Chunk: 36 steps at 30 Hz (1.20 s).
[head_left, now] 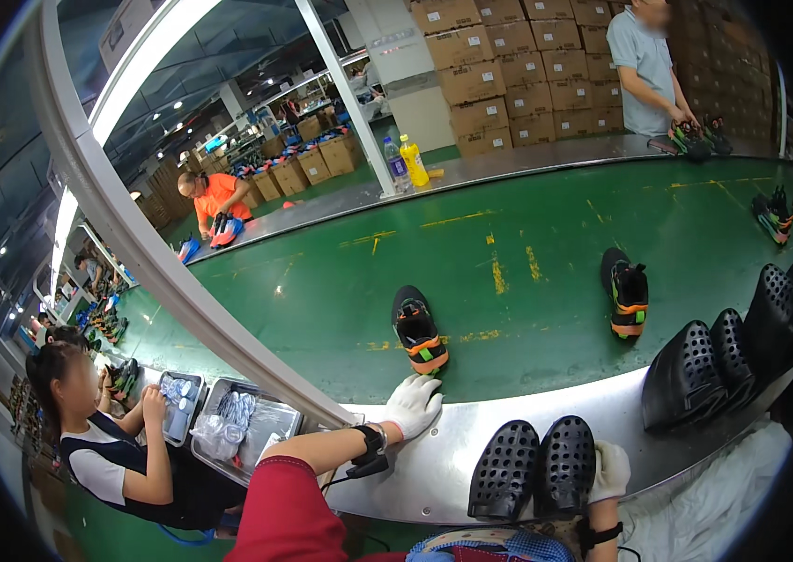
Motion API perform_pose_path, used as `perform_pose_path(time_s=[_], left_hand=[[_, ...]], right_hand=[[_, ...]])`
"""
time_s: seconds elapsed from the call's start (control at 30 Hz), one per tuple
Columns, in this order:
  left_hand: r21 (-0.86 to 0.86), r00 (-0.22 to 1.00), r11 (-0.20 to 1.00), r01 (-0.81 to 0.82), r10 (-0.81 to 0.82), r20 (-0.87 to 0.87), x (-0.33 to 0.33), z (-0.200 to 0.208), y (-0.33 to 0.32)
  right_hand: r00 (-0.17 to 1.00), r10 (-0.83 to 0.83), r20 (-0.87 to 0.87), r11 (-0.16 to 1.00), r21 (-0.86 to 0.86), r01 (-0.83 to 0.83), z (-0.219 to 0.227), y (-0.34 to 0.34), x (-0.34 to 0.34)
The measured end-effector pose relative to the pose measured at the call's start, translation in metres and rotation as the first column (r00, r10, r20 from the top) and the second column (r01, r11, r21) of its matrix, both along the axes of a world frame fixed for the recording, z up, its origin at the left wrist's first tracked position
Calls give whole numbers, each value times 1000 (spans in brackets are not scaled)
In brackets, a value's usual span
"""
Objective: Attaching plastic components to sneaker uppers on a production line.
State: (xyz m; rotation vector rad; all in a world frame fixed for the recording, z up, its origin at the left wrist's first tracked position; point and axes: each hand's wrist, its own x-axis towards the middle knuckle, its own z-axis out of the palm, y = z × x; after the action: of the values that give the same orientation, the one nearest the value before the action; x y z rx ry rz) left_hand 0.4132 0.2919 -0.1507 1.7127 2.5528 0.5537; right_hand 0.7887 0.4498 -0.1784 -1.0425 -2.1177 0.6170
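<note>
My left hand [413,405], in a white glove, lies at the near edge of the green belt with its fingers stretched out. Its fingertips are close to the heel of a black sneaker [417,330] with orange and green at the back; whether they touch it I cannot tell. In front of me a pair of black perforated shoe forms [506,468] stands on the metal ledge. My right hand [610,470], also gloved, is curled against the side of the right-hand form [567,466], its fingertips partly hidden.
Another sneaker [625,295] lies farther right on the green belt [509,225]. More black forms [687,375] stand on the ledge at right. Trays [246,421] of bagged parts are at left, beside a seated person [125,440]. A white post [181,272] crosses the left side.
</note>
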Motion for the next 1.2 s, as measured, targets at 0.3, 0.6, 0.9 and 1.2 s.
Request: perform_pose_path(time_s=[0.3,0.6,0.9,1.2], left_hand=[[-37,997,998,-60,62,55,2,5,0],[78,983,980,-181,183,-24,2,-7,2],[517,816,636,-573,500,289,-23,11,28],[152,844,842,-517,473,252,-23,41,81]], right_hand=[[1000,-23,-5,999,27,23,-4,-1,1],[999,-41,29,998,-40,42,5,-3,-1],[1000,-28,4,1000,13,28,4,1,-3],[999,-36,37,999,-4,36,9,-5,3]])
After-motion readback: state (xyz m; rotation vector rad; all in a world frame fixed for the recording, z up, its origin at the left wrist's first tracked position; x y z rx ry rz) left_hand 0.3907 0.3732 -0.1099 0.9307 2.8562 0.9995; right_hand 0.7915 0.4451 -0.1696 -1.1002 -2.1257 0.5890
